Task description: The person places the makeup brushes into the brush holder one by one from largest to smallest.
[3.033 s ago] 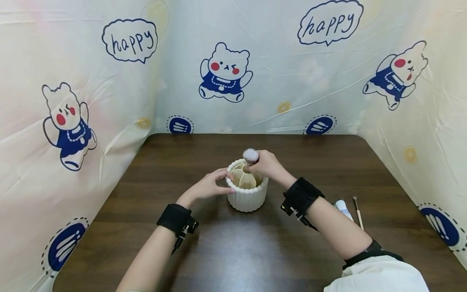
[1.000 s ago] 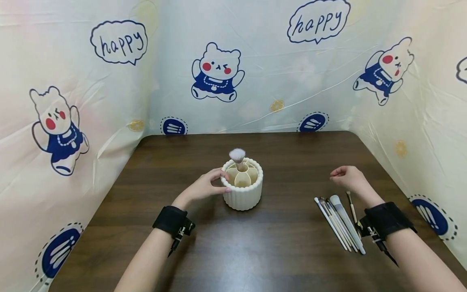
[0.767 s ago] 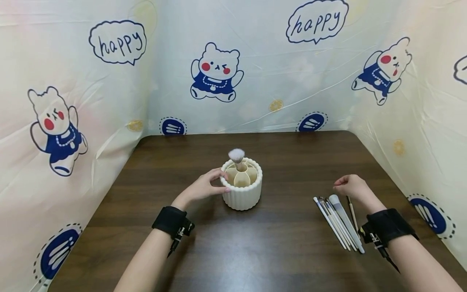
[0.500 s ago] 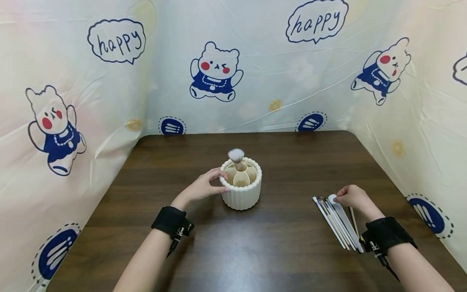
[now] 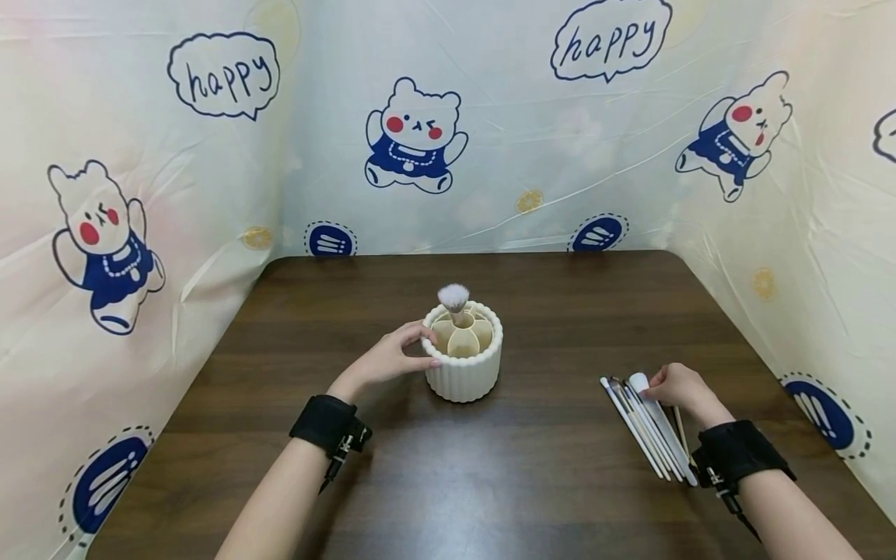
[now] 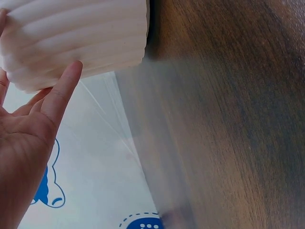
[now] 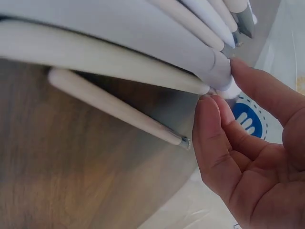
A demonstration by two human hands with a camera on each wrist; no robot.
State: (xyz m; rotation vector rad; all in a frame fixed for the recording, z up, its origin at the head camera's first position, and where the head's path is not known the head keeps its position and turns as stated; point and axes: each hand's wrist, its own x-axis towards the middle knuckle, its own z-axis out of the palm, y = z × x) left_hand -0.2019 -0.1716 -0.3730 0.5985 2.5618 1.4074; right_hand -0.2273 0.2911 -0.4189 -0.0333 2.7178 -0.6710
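A cream ribbed brush holder (image 5: 463, 379) with inner compartments stands at the middle of the table. One makeup brush (image 5: 453, 297) with fluffy white bristles stands in it. My left hand (image 5: 381, 362) grips the holder's left side, thumb at the front and fingers at the rim; the left wrist view shows fingers (image 6: 64, 90) against the ribbed wall. At the right, my right hand (image 5: 682, 386) pinches a thick pale makeup brush (image 7: 143, 38) near its bristle end, thumb on one side and fingertips on the other. This brush still lies among the others.
Several slimmer makeup brushes (image 5: 635, 432) lie side by side left of the thick one. A short wooden-handled brush (image 7: 114, 107) lies apart on the other side. Behind the brown table (image 5: 336, 303) hangs a printed curtain (image 5: 490, 47).
A fluffy brush held over the holder earlier now stands in it, released. My right hand has moved right and down onto the thick brush. The left hand has stayed on the holder.
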